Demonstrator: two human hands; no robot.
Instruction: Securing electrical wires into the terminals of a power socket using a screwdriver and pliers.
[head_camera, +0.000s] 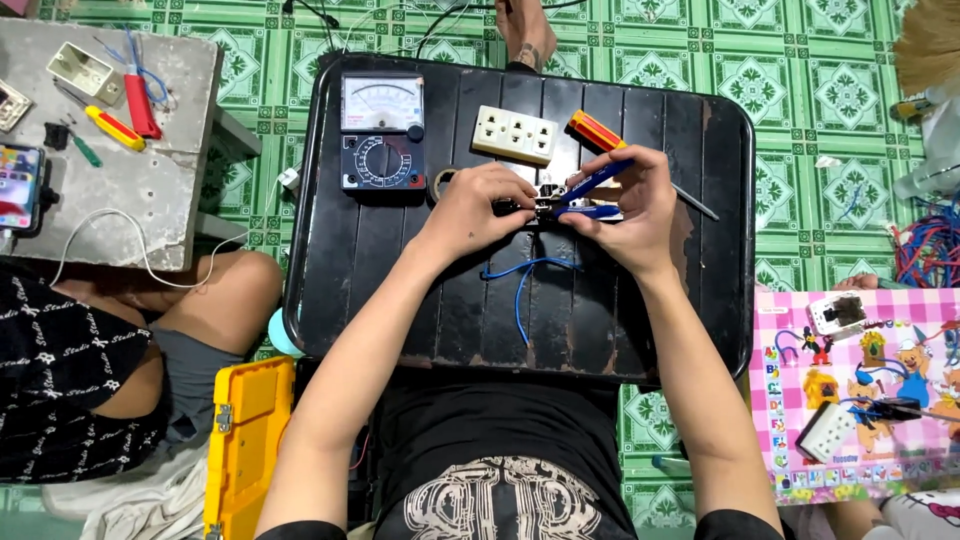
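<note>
My left hand (478, 205) pinches a small dark electrical part (527, 207) over the middle of a black tray table (400, 290). My right hand (632, 205) grips blue-handled pliers (590, 190), whose jaws meet that part. A blue wire (525, 275) hangs from the part and curls on the table below my hands. Just beyond my hands lie a white socket block (514, 134), a red and yellow screwdriver (598, 131) and a roll of tape (441, 181), partly hidden by my left hand.
An analog multimeter (381, 130) rests at the table's far left. A yellow toolbox (247, 440) stands by my left leg. Another person's leg (215, 300) sits left, beside a grey bench (130, 180) with tools. A pink cartoon mat (860, 400) with socket parts lies right.
</note>
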